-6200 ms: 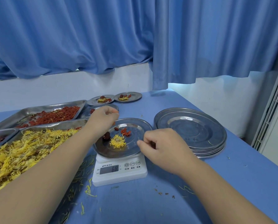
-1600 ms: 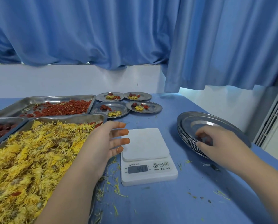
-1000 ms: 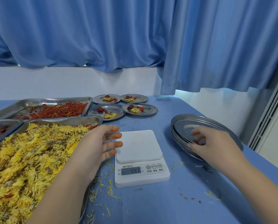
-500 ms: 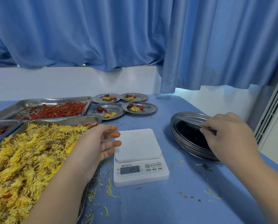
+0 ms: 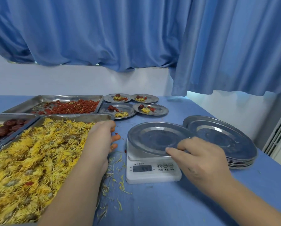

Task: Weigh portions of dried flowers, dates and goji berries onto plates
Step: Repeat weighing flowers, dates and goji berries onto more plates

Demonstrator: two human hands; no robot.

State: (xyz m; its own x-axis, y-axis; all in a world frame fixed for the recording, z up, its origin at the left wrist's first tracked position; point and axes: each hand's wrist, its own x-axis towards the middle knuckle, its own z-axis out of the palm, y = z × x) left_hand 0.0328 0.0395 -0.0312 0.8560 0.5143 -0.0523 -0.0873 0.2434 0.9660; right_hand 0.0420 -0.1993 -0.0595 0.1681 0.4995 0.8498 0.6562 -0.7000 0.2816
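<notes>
An empty steel plate (image 5: 154, 137) lies on the white scale (image 5: 152, 171). My right hand (image 5: 200, 160) pinches the plate's near right rim. My left hand (image 5: 100, 141) hovers with relaxed fingers over the right edge of the big tray of yellow dried flowers (image 5: 27, 163), holding nothing. A tray of goji berries (image 5: 68, 107) sits behind it, and a tray of dates (image 5: 4, 126) lies at the far left.
A stack of empty plates (image 5: 221, 141) stands right of the scale. Several filled plates (image 5: 118, 110) sit at the back of the blue table. Loose petals (image 5: 115, 176) litter the table left of the scale. A blue curtain hangs behind.
My right hand has lifted a plate off the stack and carried it left onto the scale. My left hand has stayed by the flower tray's edge.
</notes>
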